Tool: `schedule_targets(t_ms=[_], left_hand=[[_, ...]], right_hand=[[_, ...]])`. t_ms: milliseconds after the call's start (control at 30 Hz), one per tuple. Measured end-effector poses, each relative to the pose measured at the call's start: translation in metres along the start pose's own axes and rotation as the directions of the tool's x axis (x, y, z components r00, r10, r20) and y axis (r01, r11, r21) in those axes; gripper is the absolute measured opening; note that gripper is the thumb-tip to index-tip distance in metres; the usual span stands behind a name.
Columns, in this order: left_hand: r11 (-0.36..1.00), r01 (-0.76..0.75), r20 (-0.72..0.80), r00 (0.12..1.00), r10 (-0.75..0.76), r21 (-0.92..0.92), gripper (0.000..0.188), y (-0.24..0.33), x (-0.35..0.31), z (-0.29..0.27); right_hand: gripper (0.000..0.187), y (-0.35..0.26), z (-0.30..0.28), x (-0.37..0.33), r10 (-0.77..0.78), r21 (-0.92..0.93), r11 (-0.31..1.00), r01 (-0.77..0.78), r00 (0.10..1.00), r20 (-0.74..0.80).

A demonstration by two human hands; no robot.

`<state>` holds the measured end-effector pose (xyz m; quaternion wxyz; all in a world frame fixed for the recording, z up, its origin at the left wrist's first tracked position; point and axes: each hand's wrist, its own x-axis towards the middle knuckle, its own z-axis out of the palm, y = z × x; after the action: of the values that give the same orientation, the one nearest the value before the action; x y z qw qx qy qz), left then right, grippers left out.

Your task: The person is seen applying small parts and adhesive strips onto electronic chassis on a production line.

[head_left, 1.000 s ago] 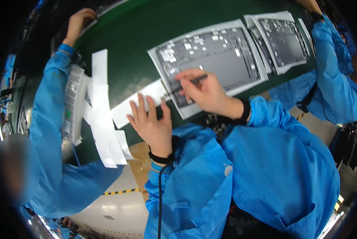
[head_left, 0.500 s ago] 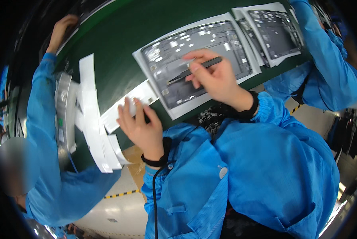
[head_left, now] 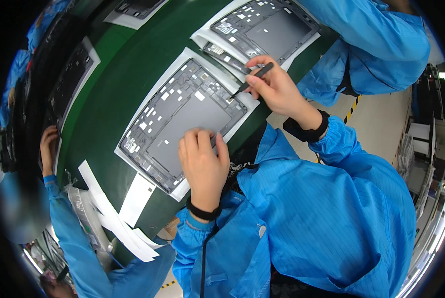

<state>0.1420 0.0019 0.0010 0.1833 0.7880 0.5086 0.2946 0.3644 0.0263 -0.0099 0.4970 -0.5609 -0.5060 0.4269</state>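
Observation:
A dark grey tablet housing (head_left: 202,119) with many small white pads lies on a white sheet (head_left: 188,53) before me. In my right hand (head_left: 279,92) is a pair of black tweezers (head_left: 263,71), held like a pen. Their tip is at a small pale square near the housing's right end; whether it grips anything is too small to tell. My left hand (head_left: 202,159) rests on the near edge of the housing, fingers forward and slightly bent, thumb apart. Nothing shows in it, though the fingertips are partly hidden.
Another housing (head_left: 277,35) lies beyond at the upper right, beside a co-worker's blue sleeve (head_left: 366,39). White paper strips (head_left: 115,218) and a label sheet (head_left: 138,196) lie at the lower left. A co-worker's hand (head_left: 48,149) is at the far-left housing (head_left: 73,82) on the green table (head_left: 118,89).
My left hand has moved from the white label sheet onto the housing's near edge. The tweezers have moved across to the housing's right end. The whole view has turned and shifted.

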Motion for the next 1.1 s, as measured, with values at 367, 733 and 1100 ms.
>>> schedule_targets(t_ms=[367, 733, 1100], left_hand=[[0.994, 0.005, 0.07, 0.997, -0.013, 0.112, 0.013, 0.0, 0.007, 0.02], [0.968, -0.137, 0.066, 0.99, 0.126, 0.21, 0.026, 0.014, 0.022, 0.03], [0.871, -0.325, 0.178, 0.944, 0.277, 0.368, 0.039, 0.027, 0.032, 0.047]], right_hand=[[0.019, -0.009, -0.005, 0.008, 0.04, -0.189, 0.982, -0.027, 0.997, 0.064], [0.017, -0.016, -0.009, 0.01, 0.056, -0.234, 0.971, -0.046, 0.998, 0.035], [0.015, -0.023, -0.008, 0.008, -0.022, -0.278, 0.96, 0.039, 0.998, 0.064]])
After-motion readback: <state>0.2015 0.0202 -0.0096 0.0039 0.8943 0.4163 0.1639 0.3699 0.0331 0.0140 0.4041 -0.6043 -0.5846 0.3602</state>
